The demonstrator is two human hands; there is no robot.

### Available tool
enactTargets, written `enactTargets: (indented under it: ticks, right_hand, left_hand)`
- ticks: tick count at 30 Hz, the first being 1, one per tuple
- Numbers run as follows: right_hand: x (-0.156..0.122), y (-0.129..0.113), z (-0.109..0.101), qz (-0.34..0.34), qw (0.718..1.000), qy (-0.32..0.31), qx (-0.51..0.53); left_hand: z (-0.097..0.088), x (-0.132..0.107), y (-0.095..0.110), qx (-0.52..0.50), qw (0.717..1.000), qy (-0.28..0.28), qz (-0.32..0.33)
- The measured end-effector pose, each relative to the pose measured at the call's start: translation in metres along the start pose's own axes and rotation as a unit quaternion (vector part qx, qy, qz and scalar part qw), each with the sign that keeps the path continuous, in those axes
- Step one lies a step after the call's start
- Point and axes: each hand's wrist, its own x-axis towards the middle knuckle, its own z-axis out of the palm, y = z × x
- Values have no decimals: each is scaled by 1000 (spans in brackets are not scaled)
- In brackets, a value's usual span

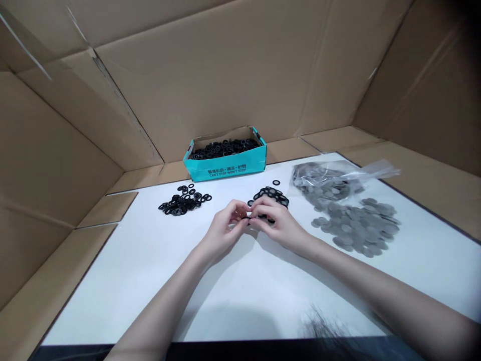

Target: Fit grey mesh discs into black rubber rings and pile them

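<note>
My left hand and my right hand meet at the middle of the white table, fingertips pinched together on a small black ring. The fingers cover most of it, so whether a grey disc sits in it cannot be seen. Just behind my right hand lies a pile of black rings with grey discs in them, and one such ring rests apart from it. To the left is a heap of plain black rings. Loose grey mesh-like discs are spread to the right of my right hand.
A turquoise box full of black rings stands at the back. At the back right, a clear plastic bag holds more grey discs, its mouth spilling toward the loose ones. Cardboard walls enclose the white table on the back and sides.
</note>
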Motion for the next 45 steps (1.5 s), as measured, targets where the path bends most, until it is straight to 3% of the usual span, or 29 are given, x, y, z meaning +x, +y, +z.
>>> enactTargets:
  ticks: [14, 19, 27, 37, 45]
  right_hand:
    - [-1, -9, -1, -24, 1000, -3, 17]
    - [-1, -5, -1, -27, 999, -20, -15]
    - [1, 1, -4, -29, 999, -13, -31]
    - [1, -6, -1, -22, 999, -15, 26]
    - [-2, -7, 1, -34, 999, -3, 4]
  left_hand:
    - [-3, -2, -2, 21, 999, -36, 2]
    - [-5, 0, -4, 61, 998, -30, 7]
    - [-4, 2, -2, 39, 999, -6, -3]
    - [-2, -1, -6, 54, 998, -13, 23]
    - [-2, 0, -5, 70, 996, -38, 28]
